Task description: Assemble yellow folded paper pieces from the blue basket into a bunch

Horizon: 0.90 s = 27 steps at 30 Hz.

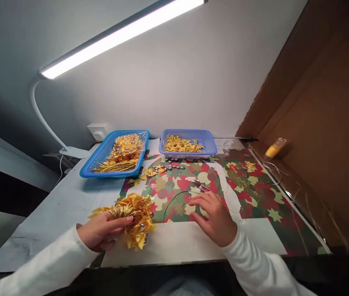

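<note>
My left hand (105, 230) is closed around a bunch of yellow ribbon bows (136, 201) with gold cords and small silver bells among them. The bunch is held above the table's front edge. My right hand (211, 216) is over the patterned paper, its thumb apart from its loosely bent fingers, and I see nothing in its grasp. Just beyond its fingertips lie small snips (199, 186), with blades pointing away to the left. A thin dark cord (170, 202) curves across the paper toward this hand; its far end is hidden around the snips and fingers.
A blue basket (85, 172) of yellow bows, bells and gold cords stands back left. Another blue basket (214, 149) holds yellow pieces. Loose bells (171, 166), bows (145, 176) and cord scraps (246, 183) lie about. A lamp (125, 39) hangs overhead; cardboard (316, 102) walls the right.
</note>
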Each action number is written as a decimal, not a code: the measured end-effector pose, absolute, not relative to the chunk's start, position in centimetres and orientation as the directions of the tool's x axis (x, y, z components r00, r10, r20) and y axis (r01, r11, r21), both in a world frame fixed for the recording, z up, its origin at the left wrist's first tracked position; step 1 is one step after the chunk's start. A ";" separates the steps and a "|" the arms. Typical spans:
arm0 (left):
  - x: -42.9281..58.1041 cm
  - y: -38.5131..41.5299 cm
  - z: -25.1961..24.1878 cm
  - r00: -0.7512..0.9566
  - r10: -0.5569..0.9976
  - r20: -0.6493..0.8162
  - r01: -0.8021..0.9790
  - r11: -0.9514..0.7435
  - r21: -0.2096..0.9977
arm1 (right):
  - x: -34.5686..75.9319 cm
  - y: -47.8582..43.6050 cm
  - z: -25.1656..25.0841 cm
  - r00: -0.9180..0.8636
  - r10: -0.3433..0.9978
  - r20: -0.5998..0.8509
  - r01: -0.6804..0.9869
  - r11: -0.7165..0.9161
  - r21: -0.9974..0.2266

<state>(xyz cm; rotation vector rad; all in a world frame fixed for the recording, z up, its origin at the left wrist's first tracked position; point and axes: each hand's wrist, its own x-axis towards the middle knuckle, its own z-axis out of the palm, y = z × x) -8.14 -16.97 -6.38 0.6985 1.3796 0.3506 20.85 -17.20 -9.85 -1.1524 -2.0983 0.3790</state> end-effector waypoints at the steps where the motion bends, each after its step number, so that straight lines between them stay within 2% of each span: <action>1: -9.0 -16.7 -6.1 0.173 0.629 -0.758 0.242 0.719 0.652 | 20.4 -16.2 -10.0 -0.438 0.812 0.385 0.653 0.583 -0.484; 4: -10.8 -15.8 -5.1 0.077 0.737 -0.672 0.503 0.553 0.664 | 17.5 -13.3 -10.7 -0.694 0.687 0.215 0.633 0.725 -0.273; 6: -11.2 -15.3 -4.3 0.052 0.816 -0.576 0.699 0.382 0.605 | 15.4 -12.0 -11.2 -0.788 0.607 0.104 0.583 0.790 -0.190; 7: -11.2 -15.0 -3.9 0.096 0.849 -0.520 0.782 0.258 0.567 | 14.5 -11.6 -11.5 -0.814 0.578 0.060 0.561 0.809 -0.173; 10: -10.8 -14.0 -2.6 0.293 0.838 -0.461 0.924 -0.124 0.361 | 13.1 -11.3 -12.5 -0.836 0.548 0.013 0.541 0.829 -0.139; 13: -9.7 -12.9 -1.8 0.347 0.811 -0.471 0.938 -0.309 0.160 | 13.2 -11.7 -13.4 -0.815 0.575 0.069 0.565 0.815 -0.126; 14: -9.3 -12.6 -1.7 0.339 0.816 -0.468 0.937 -0.336 0.094 | 13.4 -11.9 -13.6 -0.793 0.602 0.097 0.581 0.794 -0.178; 18: -7.5 -11.7 -1.6 0.382 0.881 -0.278 0.909 -0.413 -0.058 | 15.3 -13.0 -13.1 -0.635 0.754 0.167 0.589 0.613 -0.527; 20: -6.4 -11.4 -1.4 0.391 0.891 -0.230 0.895 -0.426 -0.130 | 16.3 -13.9 -12.4 -0.556 0.811 0.185 0.470 0.490 -0.734; 22: -5.2 -11.1 -1.1 0.395 0.897 -0.199 0.880 -0.431 -0.198 | 16.7 -15.1 -11.7 -0.529 0.837 0.143 0.233 0.306 -0.923; 24: -4.0 -10.9 -0.9 0.403 0.898 -0.173 0.867 -0.436 -0.242 | 16.4 -16.4 -11.4 -0.566 0.822 0.065 0.010 0.086 -0.996; 27: -2.0 -10.6 -1.0 0.438 0.889 -0.133 0.837 -0.458 -0.299 | 14.8 -17.8 -11.6 -0.621 0.784 -0.010 -0.140 -0.124 -0.982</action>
